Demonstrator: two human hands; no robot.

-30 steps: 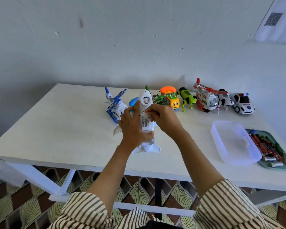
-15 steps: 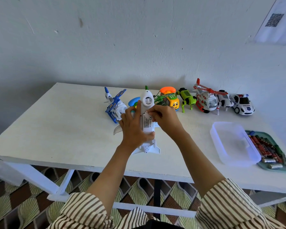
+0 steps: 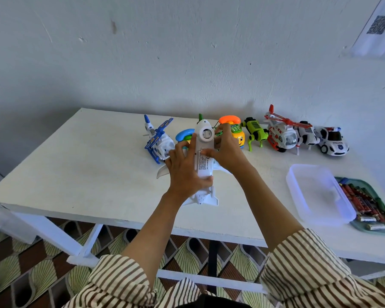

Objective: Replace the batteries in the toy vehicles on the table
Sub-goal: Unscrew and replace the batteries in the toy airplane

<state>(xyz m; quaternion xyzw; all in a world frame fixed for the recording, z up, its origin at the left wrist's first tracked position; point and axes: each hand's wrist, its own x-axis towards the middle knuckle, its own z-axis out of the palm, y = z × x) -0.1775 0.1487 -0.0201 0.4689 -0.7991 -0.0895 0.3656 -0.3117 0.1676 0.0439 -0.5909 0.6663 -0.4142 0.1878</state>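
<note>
White table (image 3: 76, 174) carries everything. Toy plane (image 3: 203, 167) is held mid-table, belly up, so I get the battery hatch facing me. Left hand (image 3: 185, 172) grips the fuselage to steady it. Right hand (image 3: 229, 156) curls round the far side, thumb on the hatch label, probably working it open. Clear tub (image 3: 298, 174) and battery tray (image 3: 375, 193) lie well right. Blue helicopter (image 3: 158, 141) crowds the left knuckles.

Word POLICE on door of white toy car (image 3: 332, 142), printed label (image 3: 203, 163) on underside of white toy plane (image 3: 204, 134), print too small to read, QR code (image 3: 379, 24) on paper sheet (image 3: 369, 46) at upper right
</note>
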